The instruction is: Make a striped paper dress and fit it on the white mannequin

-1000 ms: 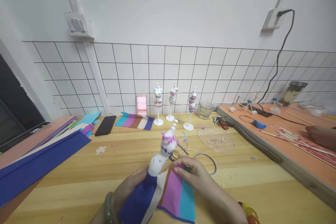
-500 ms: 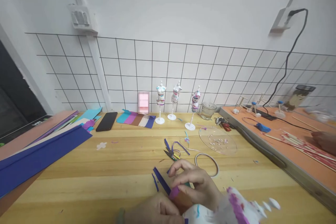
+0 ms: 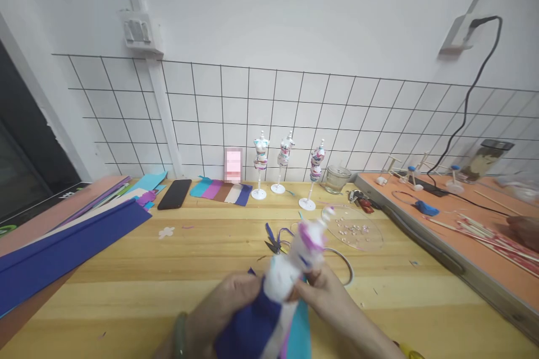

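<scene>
Head view is showing the small mannequin (image 3: 297, 255) tilting above the front edge of the worktop (image 3: 126, 286), near its middle, with a striped skirt (image 3: 252, 331) of navy, white and teal hanging from its waist. The left hand (image 3: 229, 305) is wrapping its fingers round the waist and skirt from one side, while the right hand (image 3: 332, 305) is pinching the same spot from the other. Just behind them, scissors (image 3: 272, 244) and a white ring (image 3: 349, 266) are lying flat, and three dressed mannequins (image 3: 286, 151) are standing along the back edge.
</scene>
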The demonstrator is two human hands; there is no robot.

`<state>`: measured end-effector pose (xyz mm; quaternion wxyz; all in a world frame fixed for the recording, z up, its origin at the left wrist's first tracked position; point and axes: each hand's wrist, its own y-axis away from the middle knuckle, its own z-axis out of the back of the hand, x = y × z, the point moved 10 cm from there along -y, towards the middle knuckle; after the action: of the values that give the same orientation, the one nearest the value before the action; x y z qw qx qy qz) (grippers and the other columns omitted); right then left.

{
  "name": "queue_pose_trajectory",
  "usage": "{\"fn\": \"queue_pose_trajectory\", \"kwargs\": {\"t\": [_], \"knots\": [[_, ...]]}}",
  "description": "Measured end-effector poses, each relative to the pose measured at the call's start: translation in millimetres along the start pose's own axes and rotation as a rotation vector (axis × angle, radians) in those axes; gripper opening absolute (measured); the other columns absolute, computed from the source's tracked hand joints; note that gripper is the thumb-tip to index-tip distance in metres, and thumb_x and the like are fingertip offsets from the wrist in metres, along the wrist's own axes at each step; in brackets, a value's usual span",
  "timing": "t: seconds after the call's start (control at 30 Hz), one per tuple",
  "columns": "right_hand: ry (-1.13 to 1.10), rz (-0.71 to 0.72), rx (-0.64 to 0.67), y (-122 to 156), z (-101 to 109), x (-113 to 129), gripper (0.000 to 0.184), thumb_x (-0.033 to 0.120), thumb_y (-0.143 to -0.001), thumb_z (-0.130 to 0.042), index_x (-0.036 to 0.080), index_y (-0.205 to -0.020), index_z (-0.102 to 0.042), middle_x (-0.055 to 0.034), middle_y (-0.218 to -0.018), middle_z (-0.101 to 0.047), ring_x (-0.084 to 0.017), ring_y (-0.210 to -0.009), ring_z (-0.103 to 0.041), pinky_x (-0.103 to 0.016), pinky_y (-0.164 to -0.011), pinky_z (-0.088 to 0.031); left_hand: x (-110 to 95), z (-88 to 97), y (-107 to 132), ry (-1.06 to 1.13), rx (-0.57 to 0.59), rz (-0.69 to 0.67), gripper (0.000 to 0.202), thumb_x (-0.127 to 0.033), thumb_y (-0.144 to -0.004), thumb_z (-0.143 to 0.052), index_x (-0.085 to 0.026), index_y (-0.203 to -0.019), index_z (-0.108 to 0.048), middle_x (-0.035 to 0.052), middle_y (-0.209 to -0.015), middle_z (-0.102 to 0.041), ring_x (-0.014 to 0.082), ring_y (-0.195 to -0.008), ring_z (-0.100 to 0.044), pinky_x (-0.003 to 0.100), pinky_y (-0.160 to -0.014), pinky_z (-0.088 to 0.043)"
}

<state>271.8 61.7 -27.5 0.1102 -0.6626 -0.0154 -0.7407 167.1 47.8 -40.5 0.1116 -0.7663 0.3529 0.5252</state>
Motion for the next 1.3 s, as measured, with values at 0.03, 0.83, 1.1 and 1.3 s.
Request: {"fn": "queue_pose_trajectory", "kwargs": {"t": [0.03,0.83,1.1,1.3], "knots": [[-0.008,-0.02,0.005,0,0,-2,0.024,0.044,-0.074,-0.064,0.022,-0.081,-0.071,-0.0041,-0.078,-0.069,-0.019,-0.073,-0.062,-0.031,-0.07,-0.047,-6,10.0,0,0.066,-0.059,-0.02,0.034,-0.049,-0.068,-0.066,-0.016,-0.062,-0.064,-0.0013,-0.053,-0.052,0.0088,-0.047,-0.04,0.022,-0.049,-0.031],[0.095,-0.018,0.044,2,-5,-26,0.055,0.032,-0.075,-0.068,0.023,-0.125,-0.048,-0.0104,-0.126,-0.053,-0.023,-0.118,-0.046,-0.04,-0.099,-0.038,-22,49.7,-5,-0.034,-0.318,-0.133,0.031,-0.045,-0.075,-0.062,-0.014,-0.072,-0.064,0.0006,-0.059,-0.064,0.0109,-0.053,-0.053,0.02,-0.052,-0.038],[-0.121,-0.032,0.17,8,-35,-9,0.018,0.033,-0.08,-0.061,0.018,-0.089,-0.064,-0.0036,-0.083,-0.069,-0.018,-0.08,-0.063,-0.028,-0.07,-0.047,-26,63.5,-3,-0.043,-0.38,-0.145,0.031,-0.045,-0.075,-0.062,-0.015,-0.068,-0.056,-0.0018,-0.058,-0.058,0.0081,-0.05,-0.049,0.018,-0.048,-0.036],[-0.069,-0.172,0.424,23,-58,-15,0.022,0.02,-0.077,-0.059,0.018,-0.097,-0.065,-0.001,-0.088,-0.068,-0.018,-0.086,-0.061,-0.026,-0.076,-0.044,-53,98.3,4,-0.2,-0.529,-0.33,0.035,-0.05,-0.075,-0.059,-0.017,-0.066,-0.051,-0.0079,-0.048,-0.041,0.0043,-0.041,-0.028,0.016,-0.038,-0.02]]}}
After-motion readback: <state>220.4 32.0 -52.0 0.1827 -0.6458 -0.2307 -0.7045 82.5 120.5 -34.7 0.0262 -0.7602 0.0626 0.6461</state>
